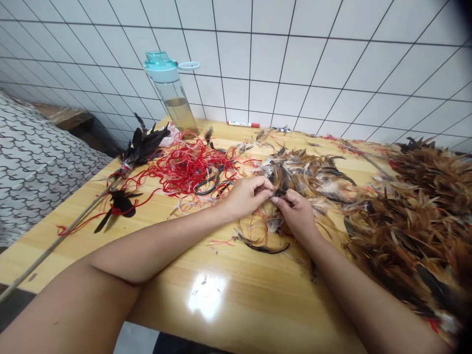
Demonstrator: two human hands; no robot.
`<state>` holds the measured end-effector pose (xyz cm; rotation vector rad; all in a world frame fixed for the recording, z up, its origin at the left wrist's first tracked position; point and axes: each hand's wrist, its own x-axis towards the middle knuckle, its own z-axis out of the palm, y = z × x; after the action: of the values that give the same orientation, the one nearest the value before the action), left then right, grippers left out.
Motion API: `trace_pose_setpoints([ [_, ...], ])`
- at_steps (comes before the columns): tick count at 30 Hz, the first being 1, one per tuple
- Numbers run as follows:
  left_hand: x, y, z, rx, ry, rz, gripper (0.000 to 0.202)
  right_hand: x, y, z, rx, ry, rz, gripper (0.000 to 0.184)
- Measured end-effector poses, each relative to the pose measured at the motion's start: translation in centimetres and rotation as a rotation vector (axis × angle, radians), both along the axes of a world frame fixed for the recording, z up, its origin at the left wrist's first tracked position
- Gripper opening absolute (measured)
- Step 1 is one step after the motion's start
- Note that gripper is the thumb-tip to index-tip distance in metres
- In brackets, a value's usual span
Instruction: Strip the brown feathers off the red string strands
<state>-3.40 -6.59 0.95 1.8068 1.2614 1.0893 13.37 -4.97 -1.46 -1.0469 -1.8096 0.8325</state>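
Over the middle of the table, my left hand [249, 197] and my right hand [299, 212] meet with fingertips pinched together. Between them is a small bunch of brown and black feathers [280, 178], its lower ends hidden by the fingers. Just behind lies a loose heap of brown, white and black feathers [313, 172]. To the left is a tangle of red strings [188, 164] with a dark loop [210, 184] on it. A curved dark feather [267, 249] rests on the wood below my hands.
A large pile of brown feathers [413, 231] covers the right side of the table [177, 300]. A water bottle [177, 103] and a red-capped marker [243, 124] stand and lie near the tiled wall. At left lies a stick [77, 221] with black feathers [145, 142] tied on.
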Motion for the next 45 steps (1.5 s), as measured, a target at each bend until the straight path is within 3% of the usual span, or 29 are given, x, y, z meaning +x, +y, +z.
trace_pose_setpoints([
  [4, 0.1, 0.0, -0.1, -0.005, -0.027, -0.008, 0.007, 0.1, 0.1, -0.1, 0.023, -0.035, 0.006, 0.030],
  [9, 0.1, 0.3, -0.3, -0.179, -0.254, -0.074, 0.014, 0.2, 0.2, -0.7, 0.104, -0.088, 0.027, 0.028],
  [12, 0.0, 0.4, -0.4, -0.226, -0.243, -0.137, 0.012, 0.2, 0.1, -0.9, 0.166, -0.127, 0.038, 0.028],
  [18, 0.0, 0.0, -0.4, -0.041, -0.039, -0.082, 0.005, -0.1, -0.3, -0.8, 0.218, -0.157, 0.057, 0.027],
  [22, 0.2, -0.1, -0.4, 0.052, -0.006, -0.078, 0.007, -0.2, -0.6, -0.6, 0.217, -0.143, 0.028, 0.025],
  [26, 0.0, 0.3, -0.5, -0.128, -0.147, -0.059, 0.011, -0.3, -0.9, -0.1, 0.119, -0.097, 0.009, 0.019],
  [30, -0.5, 0.8, 0.0, -0.308, -0.363, -0.084, 0.024, 0.0, -0.6, 0.3, -0.094, 0.026, 0.052, 0.013],
  [35, -0.8, 0.8, 0.7, -0.281, -0.314, -0.173, 0.021, 0.2, -0.4, 0.6, -0.250, 0.095, 0.118, 0.017],
  [40, -0.7, 0.8, 0.8, -0.252, -0.235, -0.195, 0.014, 0.2, -0.3, 0.6, -0.300, 0.098, 0.200, 0.023],
  [45, -0.6, 0.8, 0.7, -0.270, -0.285, -0.265, 0.016, 0.3, -0.2, 0.3, -0.318, 0.115, 0.223, 0.022],
])
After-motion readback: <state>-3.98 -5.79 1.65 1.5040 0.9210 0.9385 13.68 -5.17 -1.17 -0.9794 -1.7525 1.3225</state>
